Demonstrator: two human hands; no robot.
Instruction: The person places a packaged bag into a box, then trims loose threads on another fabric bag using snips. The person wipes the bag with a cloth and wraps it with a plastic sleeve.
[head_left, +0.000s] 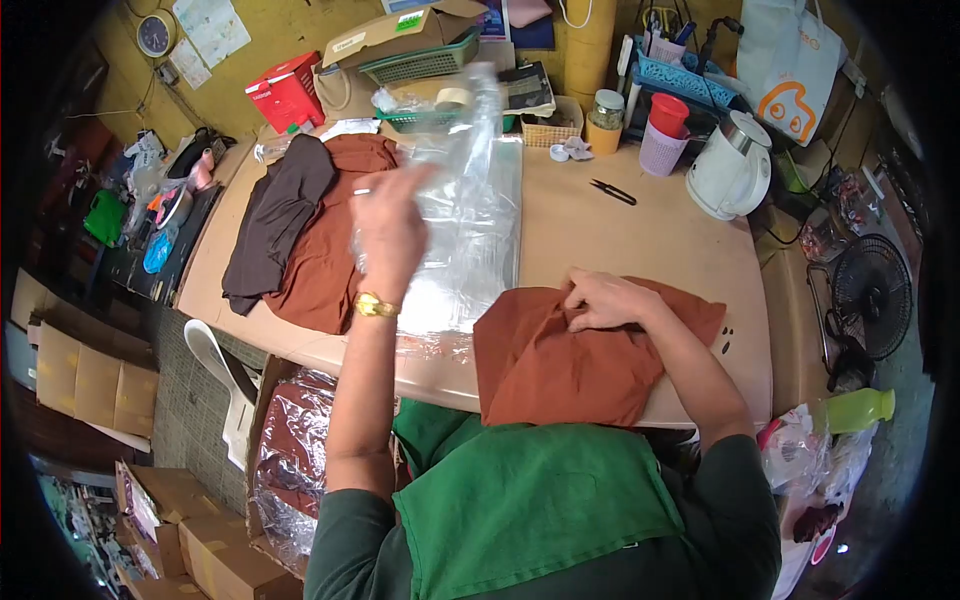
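My left hand (pixel 392 225), with a ring and a gold-coloured bracelet at the wrist, is over the stack of clear plastic bags (pixel 455 275). Its fingertips are blurred by motion, but they look pinched on a clear plastic bag (pixel 482 105) whose far end rises off the stack. At the front of the table, my right hand (pixel 605 300) has its fingers curled into a folded rust-brown garment (pixel 570 365). Left of the bags lie more rust-brown cloth (pixel 325 270) and a dark brown folded garment (pixel 280 220).
Thread snips (pixel 613 192) lie on the table (pixel 570 235). A white kettle (pixel 730 170), cups (pixel 663 145), a jar (pixel 605 120) and baskets (pixel 550 125) line the back. Below the table's left front, an open box (pixel 295 450) holds bagged brown garments. A fan (pixel 870 295) stands at right.
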